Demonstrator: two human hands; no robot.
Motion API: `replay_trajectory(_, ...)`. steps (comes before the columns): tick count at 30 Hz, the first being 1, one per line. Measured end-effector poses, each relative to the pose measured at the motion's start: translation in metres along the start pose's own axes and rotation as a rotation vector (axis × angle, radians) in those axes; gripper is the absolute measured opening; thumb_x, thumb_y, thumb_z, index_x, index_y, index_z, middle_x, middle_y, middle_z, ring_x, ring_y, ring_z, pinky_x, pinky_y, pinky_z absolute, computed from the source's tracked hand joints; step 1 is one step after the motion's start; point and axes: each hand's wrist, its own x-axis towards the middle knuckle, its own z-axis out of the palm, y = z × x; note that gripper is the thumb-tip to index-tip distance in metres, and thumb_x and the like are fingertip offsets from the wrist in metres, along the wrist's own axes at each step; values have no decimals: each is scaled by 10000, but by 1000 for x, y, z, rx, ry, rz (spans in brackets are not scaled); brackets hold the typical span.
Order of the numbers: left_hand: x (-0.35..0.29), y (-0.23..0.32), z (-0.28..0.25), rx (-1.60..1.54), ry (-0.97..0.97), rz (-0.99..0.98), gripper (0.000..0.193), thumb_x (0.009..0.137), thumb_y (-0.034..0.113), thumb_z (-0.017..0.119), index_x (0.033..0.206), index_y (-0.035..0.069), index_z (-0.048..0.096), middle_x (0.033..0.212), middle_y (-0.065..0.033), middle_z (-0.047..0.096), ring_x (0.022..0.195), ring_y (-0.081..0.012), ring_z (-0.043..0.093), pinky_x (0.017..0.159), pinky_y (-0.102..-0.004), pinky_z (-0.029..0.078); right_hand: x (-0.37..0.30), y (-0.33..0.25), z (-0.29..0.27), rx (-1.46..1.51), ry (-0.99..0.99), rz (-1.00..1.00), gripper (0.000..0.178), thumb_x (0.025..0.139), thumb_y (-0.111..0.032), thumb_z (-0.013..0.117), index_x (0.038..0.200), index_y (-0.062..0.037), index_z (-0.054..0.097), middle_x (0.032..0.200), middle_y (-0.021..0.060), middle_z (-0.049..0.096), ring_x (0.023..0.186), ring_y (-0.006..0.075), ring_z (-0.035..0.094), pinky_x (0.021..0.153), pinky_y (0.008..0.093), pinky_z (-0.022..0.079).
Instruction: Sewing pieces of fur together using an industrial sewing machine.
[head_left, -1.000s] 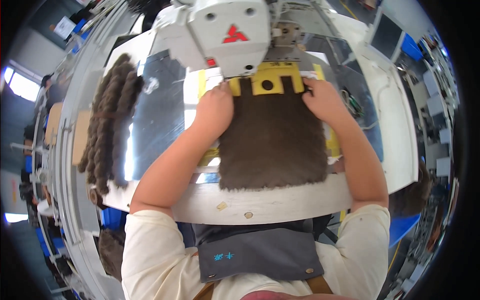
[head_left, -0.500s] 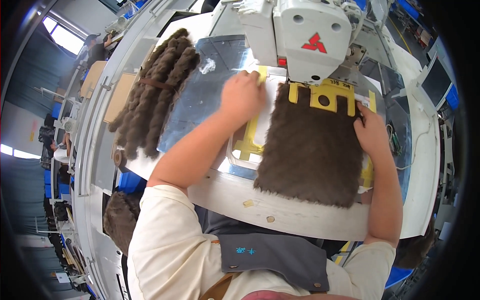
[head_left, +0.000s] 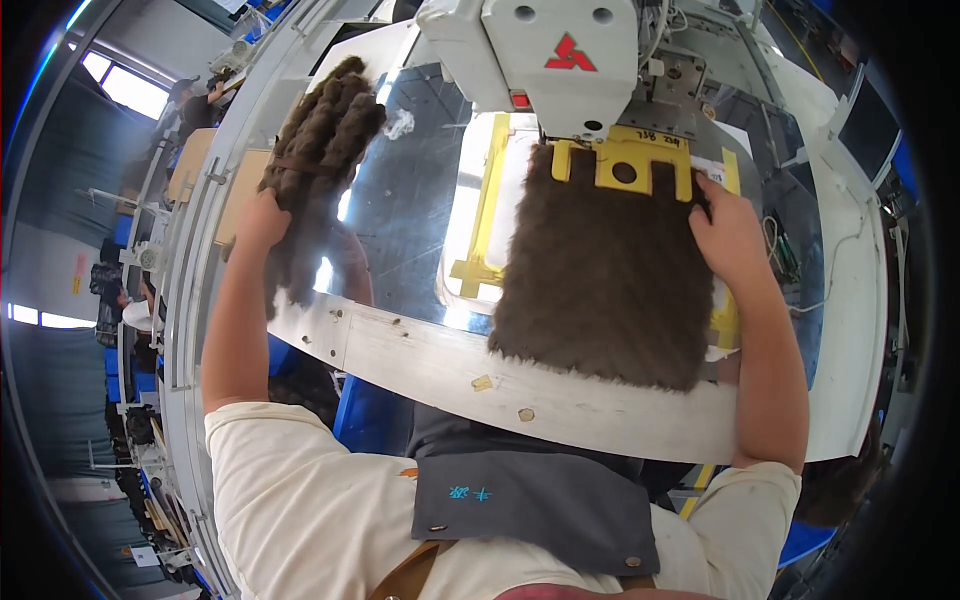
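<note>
The fur [head_left: 605, 280] is laid flat on the table [head_left: 430, 362], its upper end partly covered by the yellow plate [head_left: 623, 152] beneath the machine head [head_left: 565, 70]; the right hand [head_left: 728, 228] is placed at the fur's right edge beside the plate, thumb and forefinger parted; the bundle [head_left: 318, 125] is met by the left hand [head_left: 262, 220], fingers curled; whether either is gripped cannot be told.
</note>
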Motion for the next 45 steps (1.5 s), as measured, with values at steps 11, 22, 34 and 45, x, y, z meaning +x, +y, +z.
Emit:
replay_trajectory(11, -69, -80, -148, 456, 107, -276, 261, 914, 118, 544, 1124, 59, 686, 1147, -179, 725, 1118, -401, 676, 947, -513, 531, -1, 4, -4, 23, -2, -25, 469, 901, -157, 613, 1331, 29, 625, 1077, 294, 696, 1043, 455, 655, 922, 497, 517)
replay_trajectory(22, -155, 130, -174, -223, 10, 602, 209, 759, 19, 584, 958, 60, 631, 945, -178, 673, 962, -408, 651, 828, -519, 510, -70, -104, -67, 203, 160, -571, 443, 816, -143, 746, 1231, -15, 659, 1154, 162, 616, 1040, 355, 627, 895, 424, 519)
replay_trajectory(34, -132, 272, -135, -620, 45, 983, 418, 690, 33, 698, 1103, 43, 638, 962, -202, 683, 947, -431, 642, 804, -504, 513, -44, -72, -64, -129, -150, -384, 406, 765, -106, 673, 1157, -6, 642, 899, 201, 703, 915, 414, 684, 778, 486, 545)
replay_trajectory(45, -120, 281, -109, -931, -442, 1055, 448, 717, 31, 678, 1161, 27, 617, 915, -242, 674, 858, -420, 661, 732, -430, 528, -35, -58, -59, -191, -305, -326, 305, 730, -107, 703, 1005, -10, 610, 902, 220, 681, 910, 425, 665, 779, 502, 532)
